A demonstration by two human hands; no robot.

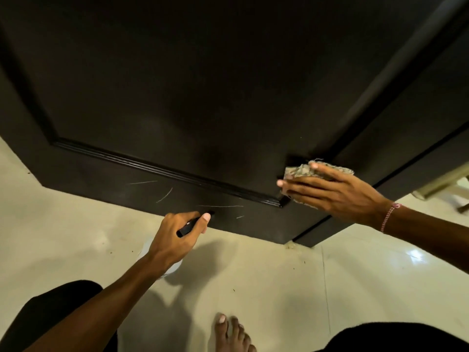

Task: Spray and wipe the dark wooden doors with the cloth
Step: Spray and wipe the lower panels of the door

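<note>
light: dim, warm | glare: bright spot on floor point(416, 255) | shadows: soft | edges: bowed, wide-angle

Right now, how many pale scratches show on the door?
4, on the bottom rail: leftmost scratch, slanted scratch, long scratch, short rightmost scratch. The left hand may hide more.

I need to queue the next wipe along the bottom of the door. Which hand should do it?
Right, probably. The right hand presses the cloth flat against the door beside the corner of the moulding, so it only needs to slide down. The left hand grips a black sprayer and has no cloth.
</note>
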